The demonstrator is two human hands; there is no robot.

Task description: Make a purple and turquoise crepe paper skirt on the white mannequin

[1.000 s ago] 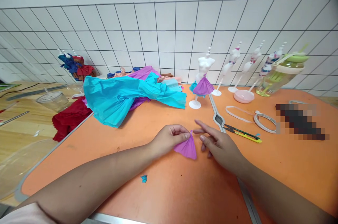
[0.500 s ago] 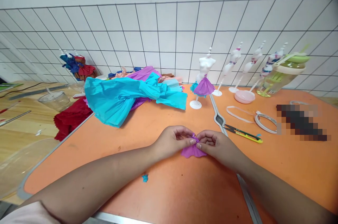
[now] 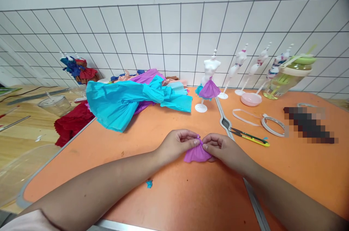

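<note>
The left hand [image 3: 175, 146] and right hand [image 3: 227, 150] pinch the purple piece [image 3: 196, 155] near its gathered top, flaring toward six o'clock; uneven tugging could tear it or loosen the pleats.

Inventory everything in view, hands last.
Gathered crepe: one, purple, held
Crepe sheets: several, turquoise topmost, back
Skirted mannequin: one, white, centre
Other mannequins: three, white, right
Dressed mannequins: several, blue and red, left
Bottle: one, green, right
Bowl: one, pink, right
Thread snips: one, yellow, right
Tape roll: one, white, right
Pixelated object: one, dark, right
Crumpled sheet: one, red, left
Jar: one, clear, left
Scrap: one, turquoise, foreground
Tabletop: one, orange, centre
Left hand, right hand: two, bare, centre
</note>
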